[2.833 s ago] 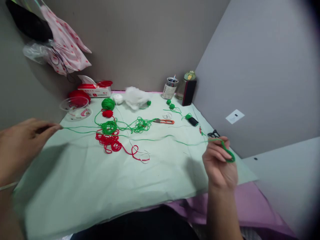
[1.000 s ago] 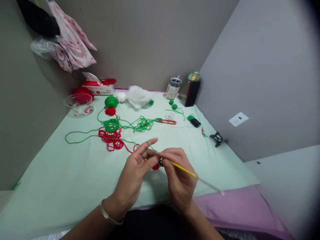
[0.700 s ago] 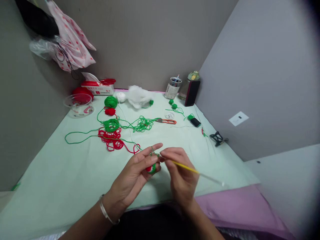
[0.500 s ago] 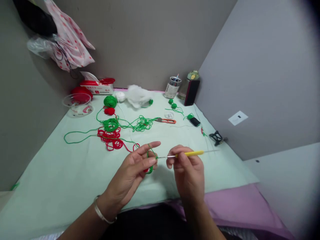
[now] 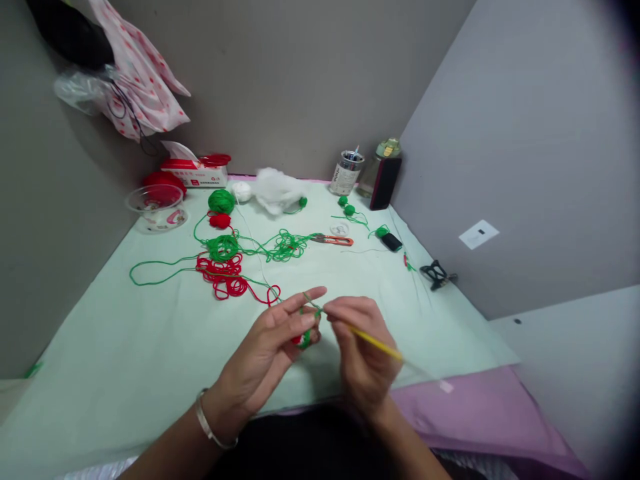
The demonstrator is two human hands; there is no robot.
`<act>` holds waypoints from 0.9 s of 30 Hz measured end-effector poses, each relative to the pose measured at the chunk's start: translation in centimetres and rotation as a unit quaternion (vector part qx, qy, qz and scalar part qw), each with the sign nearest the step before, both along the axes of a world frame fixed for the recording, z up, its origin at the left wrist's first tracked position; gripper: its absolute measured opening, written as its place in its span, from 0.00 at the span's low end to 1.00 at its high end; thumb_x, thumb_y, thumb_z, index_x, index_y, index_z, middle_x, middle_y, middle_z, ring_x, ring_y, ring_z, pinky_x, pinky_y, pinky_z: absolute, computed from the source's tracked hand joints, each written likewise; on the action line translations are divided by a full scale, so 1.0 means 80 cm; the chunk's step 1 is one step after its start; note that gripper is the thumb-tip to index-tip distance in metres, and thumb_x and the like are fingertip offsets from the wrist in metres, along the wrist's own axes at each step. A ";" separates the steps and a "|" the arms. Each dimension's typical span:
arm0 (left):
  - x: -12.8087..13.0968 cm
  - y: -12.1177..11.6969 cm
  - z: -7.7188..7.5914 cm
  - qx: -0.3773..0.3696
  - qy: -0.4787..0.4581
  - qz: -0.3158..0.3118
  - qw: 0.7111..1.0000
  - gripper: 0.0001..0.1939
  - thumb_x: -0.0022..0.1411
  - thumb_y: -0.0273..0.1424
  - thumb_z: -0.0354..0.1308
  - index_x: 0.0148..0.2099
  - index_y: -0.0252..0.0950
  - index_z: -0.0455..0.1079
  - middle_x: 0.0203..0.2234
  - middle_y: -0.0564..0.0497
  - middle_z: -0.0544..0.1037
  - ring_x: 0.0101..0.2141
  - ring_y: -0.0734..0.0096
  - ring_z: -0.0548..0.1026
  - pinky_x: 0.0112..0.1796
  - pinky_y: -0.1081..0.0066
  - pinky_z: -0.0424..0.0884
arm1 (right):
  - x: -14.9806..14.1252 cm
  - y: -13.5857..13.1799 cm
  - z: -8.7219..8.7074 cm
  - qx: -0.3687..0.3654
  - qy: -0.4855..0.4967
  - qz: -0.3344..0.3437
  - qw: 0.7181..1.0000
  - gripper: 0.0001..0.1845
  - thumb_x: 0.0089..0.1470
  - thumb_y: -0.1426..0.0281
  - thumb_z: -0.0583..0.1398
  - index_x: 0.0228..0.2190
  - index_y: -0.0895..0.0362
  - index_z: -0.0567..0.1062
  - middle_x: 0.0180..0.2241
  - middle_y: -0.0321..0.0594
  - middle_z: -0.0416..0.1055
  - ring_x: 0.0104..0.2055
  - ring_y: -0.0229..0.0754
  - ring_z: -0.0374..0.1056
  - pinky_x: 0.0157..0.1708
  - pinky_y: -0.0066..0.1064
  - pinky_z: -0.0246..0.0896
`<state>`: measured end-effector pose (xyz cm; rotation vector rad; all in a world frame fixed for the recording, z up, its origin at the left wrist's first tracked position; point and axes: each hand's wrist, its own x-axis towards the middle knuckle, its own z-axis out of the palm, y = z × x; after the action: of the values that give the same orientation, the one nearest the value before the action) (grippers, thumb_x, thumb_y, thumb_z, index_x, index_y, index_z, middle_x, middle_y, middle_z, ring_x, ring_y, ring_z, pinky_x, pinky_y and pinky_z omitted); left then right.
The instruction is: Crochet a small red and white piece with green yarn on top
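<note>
Between thumb and fingers, my left hand (image 5: 270, 340) pinches a small red and green crochet piece (image 5: 303, 339). Its index finger is stretched out with green yarn looped over it. My right hand (image 5: 365, 347) is closed round a crochet hook with a yellow handle (image 5: 377, 344), tilted so its back end points down to the right. The hook's tip meets the green yarn at the top of the piece, close by the left fingertips; my right fingers hide most of the metal shaft. Behind the hands lie tangled red yarn (image 5: 231, 285) and tangled green yarn (image 5: 285, 247).
Orange-handled thread snips (image 5: 337, 240) lie mid-table. Along the back stand a tissue box (image 5: 200, 175), white stuffing (image 5: 275, 191), a can (image 5: 346, 175) and a bottle (image 5: 369, 177) with a phone (image 5: 386, 185) against it. A clear plastic tub (image 5: 160, 217) sits at left, a black stand (image 5: 437, 274) at right.
My right hand has come left, close to the left fingertips. The hook has swung from nearly level to slanting, its back end lower. My left hand has barely shifted.
</note>
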<state>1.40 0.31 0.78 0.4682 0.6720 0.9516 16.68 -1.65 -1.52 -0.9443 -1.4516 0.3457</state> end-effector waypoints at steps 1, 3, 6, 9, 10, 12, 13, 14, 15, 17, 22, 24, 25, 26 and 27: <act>-0.003 0.002 0.002 -0.001 -0.007 -0.002 1.000 0.23 0.55 0.32 0.77 0.54 0.36 0.84 0.34 0.51 0.76 0.33 0.76 0.71 0.39 0.75 0.70 | 0.003 0.002 0.004 -0.035 0.058 0.019 0.998 0.15 0.67 0.76 0.61 0.45 0.47 0.85 0.36 0.39 0.78 0.37 0.41 0.74 0.36 0.34 0.71; -0.007 0.004 0.005 0.019 0.003 0.009 1.000 0.21 0.56 0.31 0.76 0.53 0.38 0.85 0.31 0.53 0.75 0.32 0.78 0.70 0.37 0.77 0.68 | 0.007 0.006 0.013 -0.086 0.172 0.068 0.979 0.11 0.68 0.72 0.61 0.39 0.49 0.85 0.32 0.37 0.76 0.31 0.38 0.70 0.32 0.32 0.67; -0.005 0.001 0.003 0.073 0.057 0.025 0.995 0.19 0.58 0.32 0.75 0.53 0.42 0.85 0.30 0.54 0.75 0.31 0.78 0.70 0.36 0.78 0.67 | 0.003 0.009 0.016 -0.118 0.225 0.126 0.959 0.09 0.67 0.68 0.63 0.37 0.50 0.85 0.33 0.38 0.77 0.31 0.38 0.70 0.32 0.32 0.67; 0.001 -0.006 -0.002 0.113 0.098 0.020 0.989 0.19 0.58 0.32 0.76 0.52 0.45 0.85 0.34 0.52 0.79 0.35 0.75 0.72 0.36 0.77 0.68 | -0.005 0.009 0.011 -0.116 0.190 0.133 0.966 0.08 0.66 0.68 0.65 0.39 0.48 0.86 0.37 0.40 0.81 0.40 0.42 0.75 0.40 0.34 0.71; 0.001 -0.007 -0.004 0.118 0.104 0.017 0.987 0.19 0.58 0.32 0.76 0.52 0.46 0.85 0.35 0.52 0.80 0.36 0.74 0.73 0.37 0.76 0.69 | -0.007 0.008 0.009 -0.116 0.183 0.132 0.967 0.08 0.66 0.69 0.65 0.40 0.48 0.86 0.38 0.40 0.82 0.42 0.42 0.75 0.41 0.34 0.72; 0.001 -0.007 -0.005 0.116 0.108 0.018 0.987 0.19 0.58 0.32 0.76 0.53 0.48 0.85 0.36 0.52 0.81 0.37 0.73 0.75 0.38 0.75 0.70 | -0.007 0.008 0.007 -0.118 0.179 0.130 0.968 0.09 0.67 0.69 0.64 0.41 0.46 0.86 0.38 0.39 0.82 0.41 0.41 0.75 0.40 0.33 0.72; 0.000 -0.007 -0.005 0.114 0.108 0.022 0.987 0.20 0.58 0.32 0.76 0.53 0.48 0.85 0.36 0.52 0.81 0.37 0.73 0.75 0.39 0.75 0.70 | -0.007 0.008 0.006 -0.119 0.177 0.131 0.968 0.09 0.67 0.69 0.64 0.41 0.46 0.86 0.39 0.38 0.82 0.40 0.41 0.75 0.39 0.33 0.71; 0.000 -0.005 -0.005 0.113 0.106 0.025 0.988 0.19 0.58 0.33 0.76 0.52 0.48 0.85 0.36 0.52 0.81 0.36 0.74 0.75 0.39 0.75 0.70 | -0.006 0.008 0.006 -0.120 0.175 0.132 0.968 0.09 0.68 0.70 0.63 0.41 0.47 0.86 0.39 0.38 0.83 0.39 0.40 0.74 0.38 0.33 0.71; -0.001 -0.004 -0.004 0.115 0.104 0.028 0.988 0.19 0.58 0.33 0.76 0.52 0.48 0.85 0.35 0.53 0.81 0.35 0.74 0.75 0.39 0.75 0.70 | -0.005 0.009 0.007 -0.119 0.172 0.136 0.968 0.09 0.68 0.70 0.63 0.41 0.47 0.86 0.39 0.39 0.83 0.38 0.40 0.74 0.37 0.32 0.71; 0.000 -0.003 -0.004 0.118 0.102 0.029 0.987 0.18 0.58 0.34 0.76 0.52 0.47 0.85 0.33 0.53 0.80 0.34 0.75 0.74 0.39 0.75 0.70 | -0.004 0.009 0.007 -0.112 0.166 0.142 0.969 0.09 0.68 0.70 0.63 0.42 0.47 0.85 0.39 0.38 0.82 0.38 0.40 0.75 0.36 0.32 0.72; 0.006 -0.005 -0.006 0.095 0.101 0.071 0.988 0.27 0.56 0.33 0.78 0.58 0.46 0.82 0.32 0.54 0.79 0.37 0.74 0.75 0.42 0.75 0.70 | -0.009 -0.001 -0.002 -0.016 -0.030 0.019 0.999 0.18 0.66 0.77 0.63 0.50 0.45 0.83 0.42 0.41 0.81 0.43 0.44 0.77 0.40 0.36 0.76; 0.006 -0.005 -0.006 0.051 0.061 0.054 0.995 0.27 0.56 0.35 0.78 0.58 0.43 0.82 0.34 0.52 0.79 0.38 0.73 0.75 0.43 0.75 0.70 | -0.008 -0.005 -0.005 0.042 -0.113 -0.026 0.992 0.23 0.64 0.79 0.64 0.55 0.45 0.82 0.46 0.43 0.81 0.46 0.45 0.77 0.43 0.37 0.76; 0.004 -0.004 -0.005 0.027 0.039 0.035 0.998 0.26 0.57 0.35 0.77 0.58 0.41 0.82 0.34 0.52 0.79 0.37 0.74 0.74 0.43 0.75 0.71 | -0.006 -0.005 -0.004 0.048 -0.115 -0.024 0.992 0.23 0.64 0.79 0.64 0.55 0.45 0.82 0.46 0.43 0.81 0.46 0.46 0.77 0.43 0.37 0.76; 0.002 -0.003 -0.003 0.008 0.020 0.019 1.000 0.24 0.57 0.34 0.77 0.57 0.40 0.83 0.34 0.52 0.78 0.35 0.76 0.73 0.41 0.75 0.70 | -0.003 -0.004 -0.002 0.027 -0.083 -0.017 0.996 0.21 0.64 0.78 0.63 0.53 0.46 0.82 0.44 0.42 0.81 0.44 0.45 0.77 0.42 0.37 0.75; 0.000 -0.001 -0.001 -0.002 0.008 0.009 1.000 0.23 0.57 0.33 0.77 0.55 0.38 0.84 0.33 0.52 0.77 0.33 0.77 0.72 0.40 0.76 0.70 | 0.000 -0.002 0.001 -0.008 -0.032 0.001 0.999 0.19 0.65 0.78 0.62 0.50 0.46 0.83 0.42 0.41 0.81 0.42 0.44 0.77 0.41 0.36 0.74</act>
<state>1.42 0.21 0.68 0.4671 0.6939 0.9639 16.70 -1.78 -1.42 -0.9741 -1.5111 0.3308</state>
